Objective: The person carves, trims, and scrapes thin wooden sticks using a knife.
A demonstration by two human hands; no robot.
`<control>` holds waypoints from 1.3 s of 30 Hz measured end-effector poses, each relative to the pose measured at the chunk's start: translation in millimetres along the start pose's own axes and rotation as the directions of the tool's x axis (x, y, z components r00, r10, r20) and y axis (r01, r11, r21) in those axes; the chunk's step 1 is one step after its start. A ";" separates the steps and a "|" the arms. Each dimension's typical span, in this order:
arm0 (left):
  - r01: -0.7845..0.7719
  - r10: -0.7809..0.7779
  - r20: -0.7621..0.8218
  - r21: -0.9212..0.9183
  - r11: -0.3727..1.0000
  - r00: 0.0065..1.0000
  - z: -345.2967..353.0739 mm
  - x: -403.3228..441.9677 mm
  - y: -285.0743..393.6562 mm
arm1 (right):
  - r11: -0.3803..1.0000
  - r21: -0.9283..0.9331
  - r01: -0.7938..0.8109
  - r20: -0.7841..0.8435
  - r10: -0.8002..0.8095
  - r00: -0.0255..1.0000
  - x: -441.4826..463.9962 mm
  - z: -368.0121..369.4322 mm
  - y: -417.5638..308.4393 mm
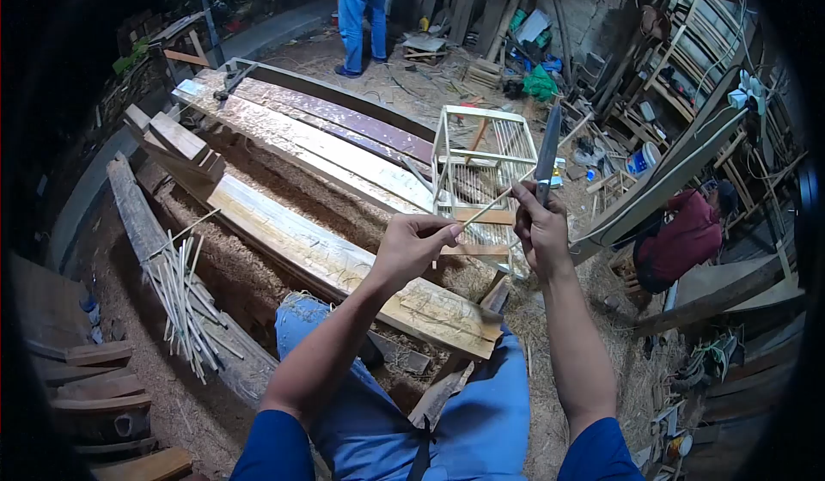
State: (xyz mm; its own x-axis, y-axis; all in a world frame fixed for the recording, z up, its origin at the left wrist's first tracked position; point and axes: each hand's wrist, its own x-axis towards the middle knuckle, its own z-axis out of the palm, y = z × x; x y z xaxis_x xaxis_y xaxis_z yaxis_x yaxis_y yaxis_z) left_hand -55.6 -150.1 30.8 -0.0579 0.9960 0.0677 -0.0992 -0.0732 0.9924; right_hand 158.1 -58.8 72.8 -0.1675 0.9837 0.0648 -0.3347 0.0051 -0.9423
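My right hand [541, 228] is closed around the handle of a knife [549, 148], its blade pointing up and away from me. Between the thumb and fingers of my left hand [411, 247] I pinch one end of a thin wooden stick [494, 204]. The stick slants up to the right and its far end meets my right hand near the knife. Just beyond both hands stands a slatted wooden frame [484, 113], partly hidden by them. A pile of similar thin sticks [183, 296] lies on a weathered plank to my left.
A long plank bench [284, 236] crosses before my knees, strewn with shavings. Farther off lies a longer bench [301, 142] with a clamp-like tool [232, 82]. One person in jeans [363, 17] stands at the back; another in a maroon shirt [683, 236] is at the right.
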 end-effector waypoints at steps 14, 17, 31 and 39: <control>0.039 -0.031 -0.116 0.065 0.997 0.993 -25.0 -110.3 -38.9 | 0.979 -0.150 -0.138 0.032 0.144 0.989 -97.8 2.4 51.8; 0.157 -0.142 -0.150 0.098 0.983 0.978 -27.4 -150.5 -63.4 | 0.977 -0.171 -0.129 0.067 0.142 0.988 -129.8 -13.4 84.6; 0.119 -0.101 -0.063 0.452 0.884 0.993 -21.5 -139.8 -179.6 | 0.890 -0.235 -0.391 0.028 0.408 0.912 -228.8 -36.4 178.9; 0.210 -0.192 -0.085 0.392 0.896 0.978 -24.3 -127.3 -188.9 | 0.811 -0.368 -0.454 0.007 0.491 0.871 -235.4 -28.6 218.9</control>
State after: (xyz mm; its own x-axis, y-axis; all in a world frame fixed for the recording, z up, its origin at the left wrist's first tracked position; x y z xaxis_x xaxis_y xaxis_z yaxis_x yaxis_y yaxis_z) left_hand -53.6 -264.2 -167.8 -0.1217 0.9835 -0.1335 0.2880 0.1637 0.9435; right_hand 150.8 -284.1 -158.1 -0.3170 0.8580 -0.4041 0.1461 -0.3768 -0.9147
